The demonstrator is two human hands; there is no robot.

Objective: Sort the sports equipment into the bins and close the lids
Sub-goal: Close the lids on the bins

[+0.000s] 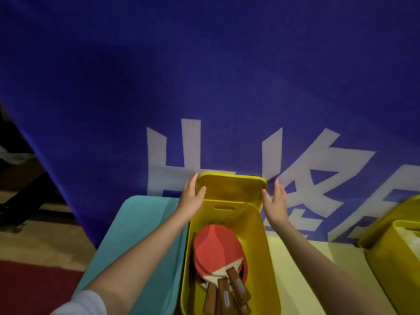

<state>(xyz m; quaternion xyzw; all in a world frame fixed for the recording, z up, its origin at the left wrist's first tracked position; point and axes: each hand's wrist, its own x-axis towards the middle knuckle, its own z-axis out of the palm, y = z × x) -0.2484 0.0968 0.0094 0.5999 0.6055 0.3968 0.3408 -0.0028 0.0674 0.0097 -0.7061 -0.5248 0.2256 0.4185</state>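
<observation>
1. I count two yellow bins: the open middle bin [261, 258] and a second one, the yellow bin at the right edge [395, 264], only partly in view.
2. I see one yellow lid [231, 189], standing up behind the middle bin.
3. I see one teal lid [141, 235], lying left of it.
4. Table tennis paddles [218, 253] are stacked in the middle bin; I make out three wooden handles, though the exact number of paddles I cannot tell.
5. Two hands are in view: one left hand [191, 196], one right hand [276, 201].
6. One blue banner [204, 76] carries white characters.
</observation>
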